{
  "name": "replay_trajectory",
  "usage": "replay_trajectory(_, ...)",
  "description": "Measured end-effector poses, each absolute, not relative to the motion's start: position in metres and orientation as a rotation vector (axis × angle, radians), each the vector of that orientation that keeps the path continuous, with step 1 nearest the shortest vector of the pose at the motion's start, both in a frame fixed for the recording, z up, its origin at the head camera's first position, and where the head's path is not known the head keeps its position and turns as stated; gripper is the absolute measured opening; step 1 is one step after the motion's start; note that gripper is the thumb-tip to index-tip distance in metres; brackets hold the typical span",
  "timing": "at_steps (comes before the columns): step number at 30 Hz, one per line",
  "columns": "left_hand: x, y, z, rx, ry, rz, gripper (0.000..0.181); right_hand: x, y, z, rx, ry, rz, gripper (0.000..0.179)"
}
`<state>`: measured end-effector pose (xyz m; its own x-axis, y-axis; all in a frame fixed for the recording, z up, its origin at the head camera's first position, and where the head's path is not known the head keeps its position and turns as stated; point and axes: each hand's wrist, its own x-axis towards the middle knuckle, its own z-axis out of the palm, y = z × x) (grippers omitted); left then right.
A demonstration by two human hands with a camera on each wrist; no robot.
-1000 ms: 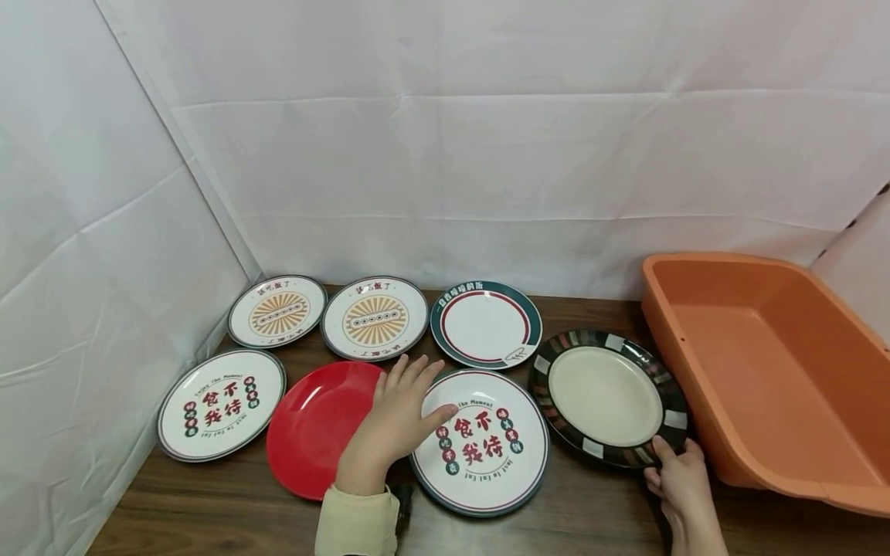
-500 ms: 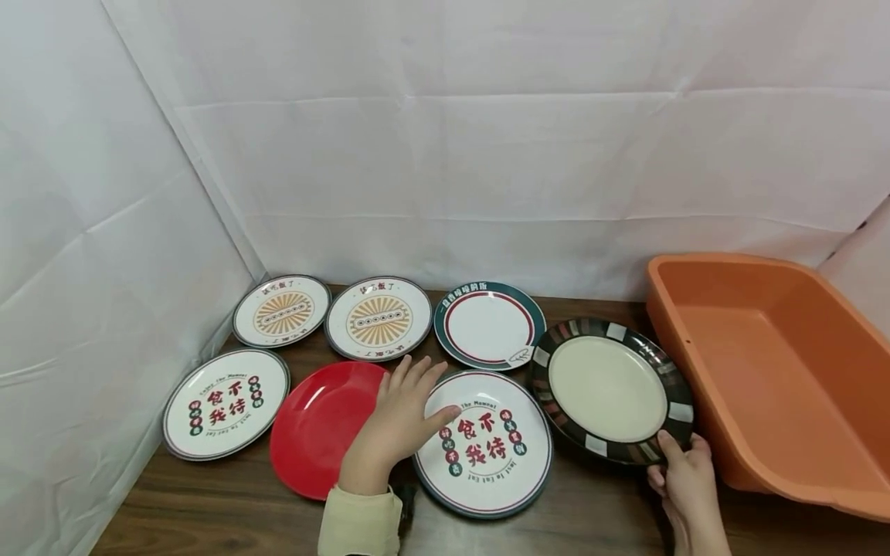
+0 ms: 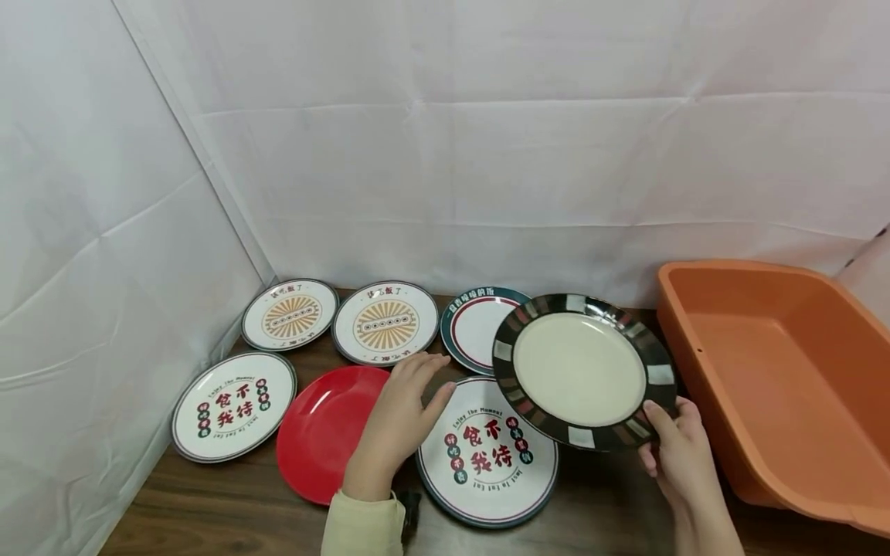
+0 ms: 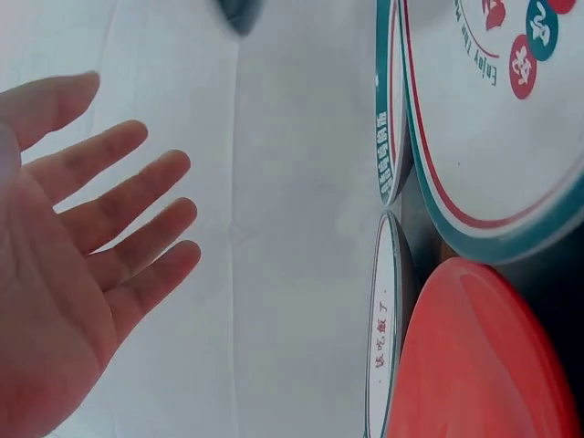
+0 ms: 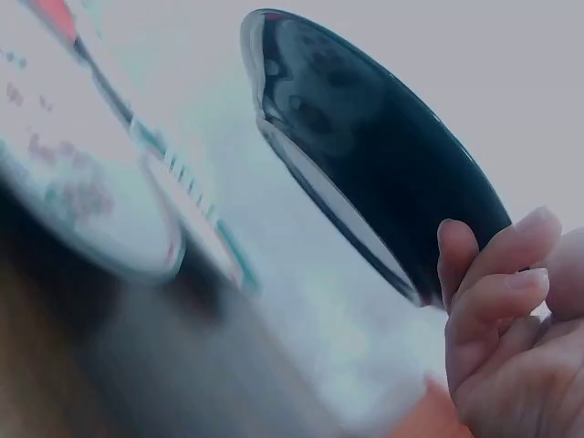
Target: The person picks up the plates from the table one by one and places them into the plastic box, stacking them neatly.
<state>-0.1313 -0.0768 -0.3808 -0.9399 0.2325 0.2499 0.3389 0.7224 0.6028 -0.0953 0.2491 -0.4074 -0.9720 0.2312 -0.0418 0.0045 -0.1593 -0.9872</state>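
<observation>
Right hand clasped on the near edge of the dark-rimmed plate, thumb above and fingers below, we hold it clear of the table, left of the orange tub; that rim grip presumably spares its cream centre. Our left hand, fingers extended and empty, crosses the red plate and the front lettered plate in the head view, perhaps set aside to give room. Other plates lie face up in two rows, likely spread so each pattern shows. Hidden from us is part of the green-rimmed plate, behind the raised one; the tub's right end is cut off, and the right wrist view is blurred.
</observation>
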Motion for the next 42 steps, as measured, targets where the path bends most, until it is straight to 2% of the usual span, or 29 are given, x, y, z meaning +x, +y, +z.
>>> replay_trajectory(5, -0.13, -0.075, -0.381, -0.358, -2.735, -1.261, 0.048, -0.096, 0.23, -0.391, -0.049, -1.828, 2.369, 0.021)
replay_trajectory(10, -0.131, -0.075, -0.382, -0.251, -2.663, -1.604, 0.057, -0.095, 0.215, -0.379, -0.039, -1.864, 2.377, 0.02)
replay_trajectory(17, -0.13, -0.072, -0.378, -0.49, -2.439, -2.104, 0.049, -0.087, 0.205, -0.37, -0.079, -1.903, 2.374, 0.019)
replay_trajectory(28, -0.127, -0.067, -0.375, -0.64, -2.204, -2.384, 0.048, -0.083, 0.194, -0.364, -0.029, -1.885, 2.394, 0.019)
replay_trajectory(38, -0.127, -0.066, -0.375, -0.395, -2.07, -2.508, 0.052, -0.084, 0.185, -0.362, -0.026, -1.941, 2.382, 0.022)
replay_trajectory(42, -0.127, -0.066, -0.376, -0.401, -1.987, -2.521, 0.053, -0.083, 0.182, -0.359, -0.01, -1.963, 2.356, 0.025)
